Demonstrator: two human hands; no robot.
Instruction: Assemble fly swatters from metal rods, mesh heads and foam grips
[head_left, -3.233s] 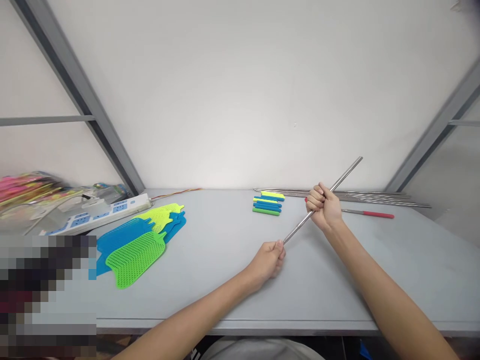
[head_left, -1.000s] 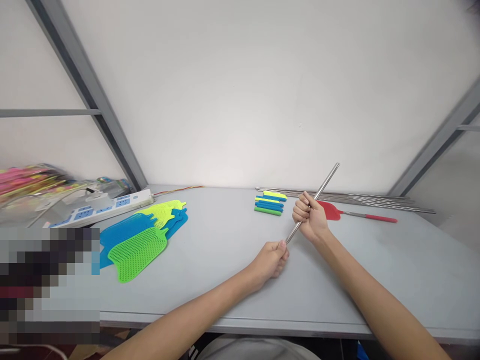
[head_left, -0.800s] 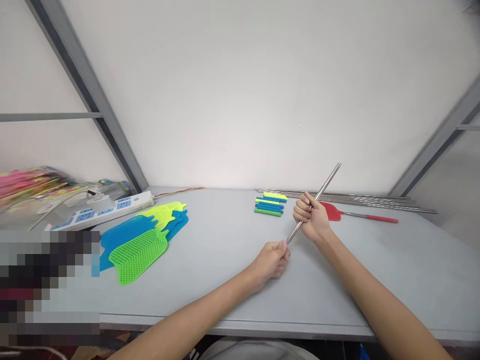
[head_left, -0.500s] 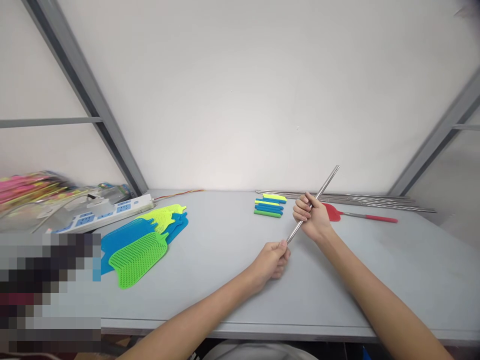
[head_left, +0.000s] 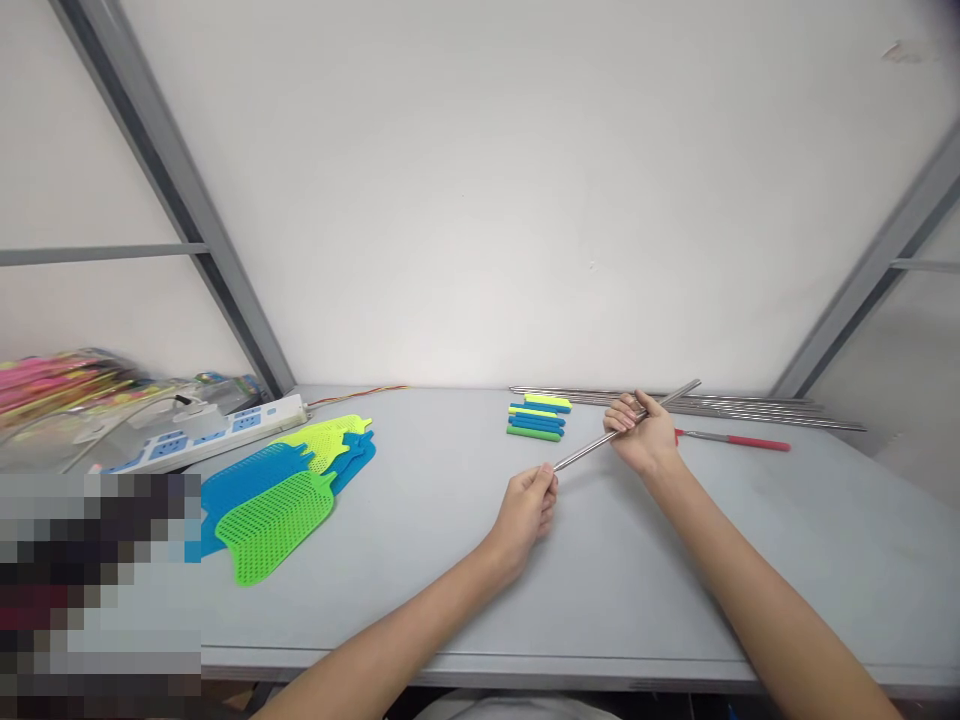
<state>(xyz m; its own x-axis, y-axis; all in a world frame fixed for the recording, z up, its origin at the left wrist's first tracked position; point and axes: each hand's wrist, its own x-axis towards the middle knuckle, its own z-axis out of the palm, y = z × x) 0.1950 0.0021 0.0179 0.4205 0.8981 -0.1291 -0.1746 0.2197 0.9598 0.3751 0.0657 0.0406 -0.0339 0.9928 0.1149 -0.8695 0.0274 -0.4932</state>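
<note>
A gray table [head_left: 420, 590] runs along a white wall [head_left: 480, 180] as a worker, watched from close by, grips one shiny metal rod [head_left: 589, 452] aslant over the tabletop. The left hand [head_left: 531, 503] closes around its near end; the right hand [head_left: 641, 432] curls around it farther up, short of the far tip. The rod looks light, stiff and perhaps slippery, best held firmly near both ends. Swatter heads [head_left: 276, 525] lie to the left, colored grips [head_left: 534, 435] beyond the hands.

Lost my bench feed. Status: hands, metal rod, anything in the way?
Left hand gripping near end of metal rod. Right hand curled round it farther up. Rod slanting away rightward. Red-handled swatter partly hidden by right hand.
</note>
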